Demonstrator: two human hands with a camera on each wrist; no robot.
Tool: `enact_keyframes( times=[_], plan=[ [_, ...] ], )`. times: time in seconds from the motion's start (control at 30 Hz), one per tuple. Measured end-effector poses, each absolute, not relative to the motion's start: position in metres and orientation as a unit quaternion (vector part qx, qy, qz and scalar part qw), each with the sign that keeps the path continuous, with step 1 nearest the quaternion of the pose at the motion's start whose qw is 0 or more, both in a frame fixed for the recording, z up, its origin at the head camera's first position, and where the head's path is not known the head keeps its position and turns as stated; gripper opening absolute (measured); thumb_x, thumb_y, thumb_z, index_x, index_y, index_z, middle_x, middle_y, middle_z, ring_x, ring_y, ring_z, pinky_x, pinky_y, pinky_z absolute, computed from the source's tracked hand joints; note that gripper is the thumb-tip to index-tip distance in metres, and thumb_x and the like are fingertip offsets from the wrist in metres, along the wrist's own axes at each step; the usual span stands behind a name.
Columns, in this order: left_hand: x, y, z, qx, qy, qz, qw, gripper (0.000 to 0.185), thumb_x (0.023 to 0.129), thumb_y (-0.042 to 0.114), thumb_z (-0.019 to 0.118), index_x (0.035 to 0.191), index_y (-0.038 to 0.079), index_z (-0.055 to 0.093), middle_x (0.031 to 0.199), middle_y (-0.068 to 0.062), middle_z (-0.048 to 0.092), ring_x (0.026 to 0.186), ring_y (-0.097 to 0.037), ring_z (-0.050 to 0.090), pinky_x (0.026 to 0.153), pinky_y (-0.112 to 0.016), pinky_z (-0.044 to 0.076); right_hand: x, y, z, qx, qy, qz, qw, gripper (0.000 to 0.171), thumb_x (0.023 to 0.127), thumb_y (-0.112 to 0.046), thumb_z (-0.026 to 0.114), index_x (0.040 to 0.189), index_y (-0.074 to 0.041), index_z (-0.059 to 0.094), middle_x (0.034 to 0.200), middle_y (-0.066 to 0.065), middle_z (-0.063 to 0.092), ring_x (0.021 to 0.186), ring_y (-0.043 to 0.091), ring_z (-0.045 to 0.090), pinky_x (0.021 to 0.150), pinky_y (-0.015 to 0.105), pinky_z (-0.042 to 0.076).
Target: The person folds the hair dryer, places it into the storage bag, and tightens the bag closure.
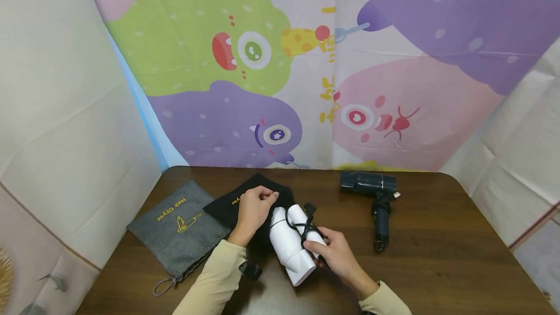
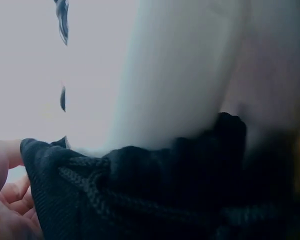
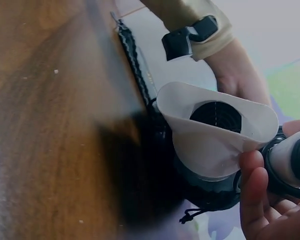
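Here the left hand (image 1: 253, 210) pinches the mouth of a black fabric drawstring pouch (image 1: 234, 204), while the right hand (image 1: 333, 253) grips a white folding hair dryer (image 1: 288, 244) wound in black cord, its front end at the pouch's opening. A grey "Hair Dryer" pouch (image 1: 177, 227) lies at nine o'clock, and a dark hair dryer (image 1: 372, 193) at two o'clock.

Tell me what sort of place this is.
Probably a staged recording corner, not a lived-in room: a dark wooden table walled in by hung cloth, with a cartoon monster backdrop behind and plain white sheets at the sides.

Left hand (image 1: 255, 206) pinching; right hand (image 1: 331, 251) gripping
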State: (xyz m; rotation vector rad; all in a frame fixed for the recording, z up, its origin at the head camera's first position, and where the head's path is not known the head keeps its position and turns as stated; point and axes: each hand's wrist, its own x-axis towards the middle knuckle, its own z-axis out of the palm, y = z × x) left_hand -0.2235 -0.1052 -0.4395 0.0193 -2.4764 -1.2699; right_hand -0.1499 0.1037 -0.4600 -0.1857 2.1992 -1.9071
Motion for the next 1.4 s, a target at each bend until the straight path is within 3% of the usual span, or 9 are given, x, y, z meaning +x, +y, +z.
enact_keyframes(
  times=[0.33,0.47,0.6,0.73,1.1,1.4],
  plan=[
    [-0.214,-0.104,-0.446,-0.062,-0.911,-0.386,0.133,0.012,0.086,0.024,0.073,0.082,0.013,0.070,0.073,0.001,0.067,0.066,-0.010,0.057,0.063,-0.027,0.046,-0.148,0.098,-0.470,-0.066,0.763,-0.632,0.115,0.039,0.082,-0.011,0.072,0.113,0.009,0.062,0.064,0.002,0.058,0.047,0.008,0.049,0.046,0.022,0.042],
    [-0.216,-0.106,-0.447,-0.080,-0.916,-0.377,0.113,0.008,0.084,0.016,0.072,0.088,0.011,0.068,0.081,-0.001,0.068,0.074,-0.014,0.060,0.070,-0.030,0.047,-0.147,0.097,-0.470,-0.068,0.764,-0.631,0.117,0.040,0.080,-0.011,0.073,0.114,0.008,0.063,0.063,0.001,0.058,0.048,0.008,0.049,0.045,0.021,0.041],
    [-0.219,-0.106,-0.441,-0.098,-0.925,-0.361,0.067,0.020,0.081,0.010,0.071,0.100,0.009,0.066,0.094,-0.006,0.066,0.086,-0.020,0.062,0.080,-0.037,0.049,-0.145,0.096,-0.470,-0.067,0.767,-0.627,0.118,0.042,0.080,-0.011,0.074,0.116,0.007,0.063,0.064,0.002,0.059,0.048,0.009,0.050,0.046,0.021,0.041],
    [-0.224,-0.103,-0.436,-0.120,-0.937,-0.326,0.025,0.022,0.083,0.014,0.072,0.105,0.010,0.067,0.098,-0.007,0.066,0.092,-0.022,0.062,0.083,-0.040,0.050,-0.144,0.094,-0.470,-0.068,0.769,-0.625,0.118,0.043,0.080,-0.011,0.074,0.117,0.007,0.063,0.066,0.002,0.060,0.049,0.009,0.050,0.046,0.022,0.042],
    [-0.242,-0.097,-0.435,-0.162,-0.955,-0.248,-0.012,0.009,0.087,0.020,0.071,0.080,0.013,0.073,0.080,0.001,0.071,0.068,-0.011,0.059,0.067,-0.028,0.049,-0.145,0.092,-0.476,-0.085,0.778,-0.611,0.118,0.040,0.081,-0.011,0.074,0.116,0.005,0.065,0.071,0.001,0.061,0.050,0.010,0.049,0.046,0.022,0.042],
    [-0.243,-0.093,-0.443,-0.155,-0.929,-0.335,0.021,0.009,0.088,0.020,0.070,0.084,0.013,0.073,0.077,0.002,0.070,0.068,-0.007,0.058,0.066,-0.025,0.048,-0.146,0.097,-0.470,-0.118,0.790,-0.590,0.115,0.043,0.077,-0.014,0.077,0.116,0.003,0.067,0.082,0.008,0.066,0.055,0.008,0.052,0.048,0.022,0.044]
  ],
)
